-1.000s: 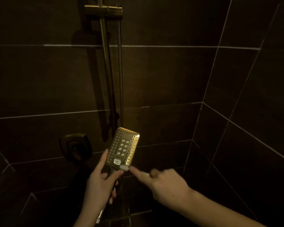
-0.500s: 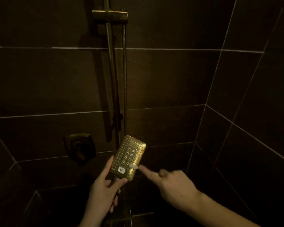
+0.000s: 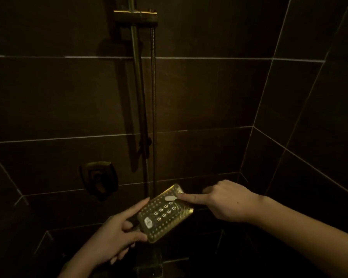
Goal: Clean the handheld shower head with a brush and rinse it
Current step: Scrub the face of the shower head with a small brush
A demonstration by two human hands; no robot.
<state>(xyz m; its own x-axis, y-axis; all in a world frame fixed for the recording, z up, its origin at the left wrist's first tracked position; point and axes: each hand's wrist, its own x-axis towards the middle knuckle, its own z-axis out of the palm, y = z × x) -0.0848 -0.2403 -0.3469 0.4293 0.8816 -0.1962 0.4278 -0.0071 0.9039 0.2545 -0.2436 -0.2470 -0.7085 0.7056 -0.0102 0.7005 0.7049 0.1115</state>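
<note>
Head view. Dim shower corner, dark tile walls (image 3: 209,93) with pale grout lines.

Left hand (image 3: 113,235), low centre, has its grip closed on the shower head (image 3: 165,212): thumb along the upper left edge, fingers curled under the lower end and around the handle, which the hand hides. Head is gold, rectangular, face toward the camera, tilted with the top end up and right. Rows of small nozzles around the border, a cluster of larger nozzles mid-face, a white oval button (image 3: 148,222) near the lower end.

Right hand (image 3: 225,199) comes in from the right, forearm across the lower right. Index finger out straight, other fingers folded; grip is closed on a thin brush handle, mostly hidden. The small white brush (image 3: 170,198) tip sits at the fingertip, touching the upper part of the face.

Behind: vertical rail (image 3: 137,87) with a bracket (image 3: 135,16) near the top; hose (image 3: 153,109) hangs just right of the rail, down behind the head. Square valve handle (image 3: 98,176) on the wall, left of the rail, above the left hand.
</note>
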